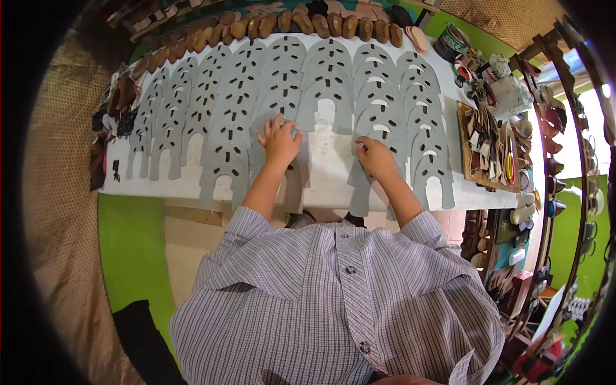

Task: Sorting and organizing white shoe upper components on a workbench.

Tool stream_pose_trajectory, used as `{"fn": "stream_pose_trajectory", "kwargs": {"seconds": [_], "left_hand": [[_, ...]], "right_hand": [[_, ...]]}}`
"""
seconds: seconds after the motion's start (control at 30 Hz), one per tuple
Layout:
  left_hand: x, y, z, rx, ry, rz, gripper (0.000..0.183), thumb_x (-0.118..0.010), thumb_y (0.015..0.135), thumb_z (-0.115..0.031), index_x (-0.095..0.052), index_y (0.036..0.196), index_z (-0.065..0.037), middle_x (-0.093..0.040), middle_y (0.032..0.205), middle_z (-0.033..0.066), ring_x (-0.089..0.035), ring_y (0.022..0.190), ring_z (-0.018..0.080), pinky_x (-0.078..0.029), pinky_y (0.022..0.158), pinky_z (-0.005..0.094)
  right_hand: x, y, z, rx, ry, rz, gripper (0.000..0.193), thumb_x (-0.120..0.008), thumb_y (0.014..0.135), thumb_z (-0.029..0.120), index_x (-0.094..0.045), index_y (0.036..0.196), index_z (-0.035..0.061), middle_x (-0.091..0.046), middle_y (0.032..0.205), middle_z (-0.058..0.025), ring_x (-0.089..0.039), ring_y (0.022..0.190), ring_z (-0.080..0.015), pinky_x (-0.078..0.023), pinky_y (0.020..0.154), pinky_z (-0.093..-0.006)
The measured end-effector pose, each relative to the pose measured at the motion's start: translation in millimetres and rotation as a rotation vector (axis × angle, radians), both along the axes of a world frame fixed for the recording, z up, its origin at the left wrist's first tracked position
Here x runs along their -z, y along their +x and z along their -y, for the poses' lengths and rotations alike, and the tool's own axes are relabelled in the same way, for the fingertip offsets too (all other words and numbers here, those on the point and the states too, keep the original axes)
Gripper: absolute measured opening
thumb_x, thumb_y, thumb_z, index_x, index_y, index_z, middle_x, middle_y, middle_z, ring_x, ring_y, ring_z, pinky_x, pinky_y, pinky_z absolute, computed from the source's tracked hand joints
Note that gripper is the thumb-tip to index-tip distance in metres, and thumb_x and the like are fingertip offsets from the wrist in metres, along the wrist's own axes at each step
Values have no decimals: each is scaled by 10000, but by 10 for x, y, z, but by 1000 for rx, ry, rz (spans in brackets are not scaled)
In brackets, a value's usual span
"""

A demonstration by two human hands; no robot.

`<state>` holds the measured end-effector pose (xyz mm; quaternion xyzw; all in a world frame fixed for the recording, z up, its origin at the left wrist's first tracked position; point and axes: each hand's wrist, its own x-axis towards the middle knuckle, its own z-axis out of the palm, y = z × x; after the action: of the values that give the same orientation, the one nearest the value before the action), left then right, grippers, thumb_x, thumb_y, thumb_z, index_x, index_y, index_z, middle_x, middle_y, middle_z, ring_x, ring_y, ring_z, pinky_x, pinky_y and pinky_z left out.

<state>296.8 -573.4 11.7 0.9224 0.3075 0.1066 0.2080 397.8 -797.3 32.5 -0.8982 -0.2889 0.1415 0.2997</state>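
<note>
Grey arch-shaped shoe-upper pieces [240, 106] overlap in several long columns across a white table. Each carries small dark marks around its top and middle. My left hand [280, 139] rests with fingers spread on the lower part of a column left of the middle. Beside a column right of the middle is my right hand [377, 158], its fingers curled together at the inner edge of a grey upper piece [364, 189]. Whether anything is pinched between those fingertips is hidden. Between my hands a shorter column ends, and bare white tabletop [327, 160] shows below it.
Brown shoe lasts [266, 25] line the table's far edge. At the right lie a wooden board [475, 151] with scraps and tools, yellow-handled scissors [510, 167] and a dark can [452, 42]. A shoe rack [553, 122] stands farther right. Dark scraps [119, 96] are heaped at the left.
</note>
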Motion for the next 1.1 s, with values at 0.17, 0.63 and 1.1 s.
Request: {"fn": "stream_pose_trajectory", "kwargs": {"seconds": [0.17,0.63,1.1], "left_hand": [[20,205,-377,91,22,1,277,-640,745,-290,-612,988,-160,-395,1331,96,-254,1280,322,-96,1006,619],[270,1059,-626,135,37,-64,387,-597,774,-366,-593,1088,-140,-378,1345,74,-248,1282,299,-103,1015,600],[194,1349,-745,66,48,-122,260,-597,776,-376,-678,831,-135,-397,1337,63,-188,1312,330,-47,1013,617]], "right_hand": [[-40,237,-399,7,-45,-43,285,-574,792,210,-606,1049,90,-631,875,-139,-610,800,-295,-475,706,-381],[415,860,-1131,387,-132,147,491,-618,761,283,-519,1178,45,-521,1113,-195,-546,984,-361,-457,826,-430],[470,1084,-1339,399,-141,240,472,-645,709,278,-567,1129,79,-562,1037,-149,-555,947,-330,-462,791,-427]]}}
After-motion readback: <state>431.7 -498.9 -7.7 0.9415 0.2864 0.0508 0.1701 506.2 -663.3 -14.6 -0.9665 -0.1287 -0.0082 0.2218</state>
